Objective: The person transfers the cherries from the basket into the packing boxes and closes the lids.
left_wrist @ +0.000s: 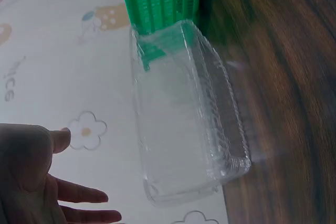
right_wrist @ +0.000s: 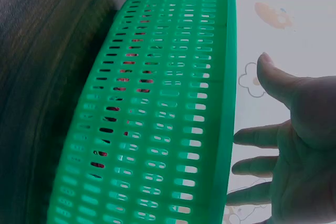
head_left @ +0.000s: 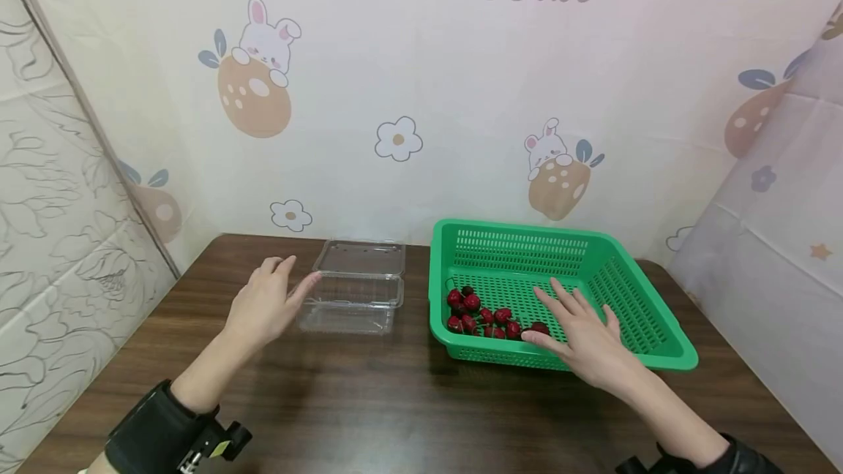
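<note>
A clear plastic clamshell box (head_left: 356,291) stands on the table with its lid tipped back. My left hand (head_left: 263,302) hovers at the box's left side, fingers extended, holding nothing. In the left wrist view the thumb and fingers of that hand (left_wrist: 31,177) are apart from the box (left_wrist: 173,119). Dark red cherries (head_left: 490,317) lie in the left part of a green plastic basket (head_left: 566,363). Above the basket's front rim, my right hand (head_left: 586,342) is spread, with nothing in its grasp. The right wrist view shows the cherries only through slots in the basket wall (right_wrist: 147,103).
The brown wooden table (head_left: 369,408) runs up to a printed cloth backdrop (head_left: 461,79) behind the box and basket. A side cloth with line drawings (head_left: 59,203) borders the left, and another printed cloth (head_left: 777,262) borders the right.
</note>
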Action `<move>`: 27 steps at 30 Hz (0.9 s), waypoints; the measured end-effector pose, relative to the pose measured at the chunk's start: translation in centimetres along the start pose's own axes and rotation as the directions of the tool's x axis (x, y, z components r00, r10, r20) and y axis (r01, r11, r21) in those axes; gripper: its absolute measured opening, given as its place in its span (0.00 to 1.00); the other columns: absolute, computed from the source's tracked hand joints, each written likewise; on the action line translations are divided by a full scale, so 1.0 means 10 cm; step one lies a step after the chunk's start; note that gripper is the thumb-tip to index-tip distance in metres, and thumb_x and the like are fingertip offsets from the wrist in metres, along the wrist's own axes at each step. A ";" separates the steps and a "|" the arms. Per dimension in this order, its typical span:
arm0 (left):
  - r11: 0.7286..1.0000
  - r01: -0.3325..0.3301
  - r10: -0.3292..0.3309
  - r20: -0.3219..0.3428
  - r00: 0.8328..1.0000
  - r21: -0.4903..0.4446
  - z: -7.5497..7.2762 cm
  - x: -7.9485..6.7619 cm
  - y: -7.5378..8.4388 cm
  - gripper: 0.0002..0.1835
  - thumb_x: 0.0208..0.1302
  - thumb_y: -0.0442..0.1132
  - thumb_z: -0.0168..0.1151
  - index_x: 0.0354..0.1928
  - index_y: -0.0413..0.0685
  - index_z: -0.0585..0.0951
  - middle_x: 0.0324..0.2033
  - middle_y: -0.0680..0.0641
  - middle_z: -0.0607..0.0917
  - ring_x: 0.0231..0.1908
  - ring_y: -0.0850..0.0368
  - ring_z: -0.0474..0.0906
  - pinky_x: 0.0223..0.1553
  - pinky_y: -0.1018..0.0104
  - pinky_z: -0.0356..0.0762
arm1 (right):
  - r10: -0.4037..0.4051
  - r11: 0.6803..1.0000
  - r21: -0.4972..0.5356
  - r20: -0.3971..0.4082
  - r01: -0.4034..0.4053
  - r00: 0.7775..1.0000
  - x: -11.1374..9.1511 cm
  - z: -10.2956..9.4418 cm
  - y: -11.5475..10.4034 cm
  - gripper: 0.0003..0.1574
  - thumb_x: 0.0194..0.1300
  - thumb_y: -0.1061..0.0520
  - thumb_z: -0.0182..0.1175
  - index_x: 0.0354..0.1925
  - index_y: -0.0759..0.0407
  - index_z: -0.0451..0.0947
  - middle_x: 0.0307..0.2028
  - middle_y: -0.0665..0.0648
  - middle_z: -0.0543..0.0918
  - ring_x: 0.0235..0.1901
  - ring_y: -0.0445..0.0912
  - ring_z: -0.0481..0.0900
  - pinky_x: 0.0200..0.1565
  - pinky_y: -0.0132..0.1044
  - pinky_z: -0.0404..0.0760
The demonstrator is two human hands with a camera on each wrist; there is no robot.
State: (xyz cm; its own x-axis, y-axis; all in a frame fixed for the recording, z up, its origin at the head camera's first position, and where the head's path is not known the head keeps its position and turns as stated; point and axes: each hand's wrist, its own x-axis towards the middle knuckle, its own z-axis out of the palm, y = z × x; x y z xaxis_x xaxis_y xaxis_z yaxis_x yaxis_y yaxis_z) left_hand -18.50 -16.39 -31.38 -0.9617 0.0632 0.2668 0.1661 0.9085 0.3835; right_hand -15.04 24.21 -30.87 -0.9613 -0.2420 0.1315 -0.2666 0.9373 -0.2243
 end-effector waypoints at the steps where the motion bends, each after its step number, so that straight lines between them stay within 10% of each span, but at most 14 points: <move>1: 1.000 0.014 -0.014 0.003 1.000 -0.006 0.00 0.02 -0.02 0.39 0.63 0.61 0.40 0.58 0.27 0.63 0.53 0.29 0.65 0.53 0.34 0.62 0.45 0.42 0.64 | -0.006 1.000 0.004 -0.006 0.006 1.000 0.00 0.01 -0.01 0.50 0.54 0.30 0.50 0.64 0.58 0.57 0.64 0.67 0.52 0.59 0.69 0.48 0.48 0.69 0.40; 18: 0.970 0.199 -0.182 0.128 0.975 -0.138 0.20 0.20 -0.32 0.35 0.63 0.55 0.45 0.52 0.23 0.68 0.47 0.27 0.72 0.41 0.37 0.73 0.37 0.49 0.71 | -0.080 0.990 0.115 -0.073 0.088 0.994 -0.06 0.12 -0.11 0.36 0.56 0.37 0.54 0.54 0.60 0.71 0.55 0.66 0.68 0.51 0.61 0.67 0.43 0.60 0.65; 27: 0.947 0.176 -0.176 0.025 0.984 -0.267 0.39 0.13 -0.41 0.22 0.61 0.44 0.53 0.43 0.26 0.76 0.12 0.50 0.69 0.12 0.60 0.60 0.17 0.66 0.60 | -0.060 0.982 0.177 -0.072 0.072 0.996 0.00 0.14 -0.10 0.35 0.57 0.37 0.53 0.51 0.62 0.73 0.47 0.60 0.76 0.45 0.55 0.73 0.42 0.50 0.72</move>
State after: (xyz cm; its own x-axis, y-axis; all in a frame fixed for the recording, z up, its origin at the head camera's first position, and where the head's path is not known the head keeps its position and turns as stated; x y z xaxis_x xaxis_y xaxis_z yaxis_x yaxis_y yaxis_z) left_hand -21.25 -18.38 -36.10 -0.9810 -0.0872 0.1732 0.0466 0.7613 0.6468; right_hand -14.82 22.91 -32.01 -0.9363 -0.2789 0.2135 -0.3427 0.8584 -0.3817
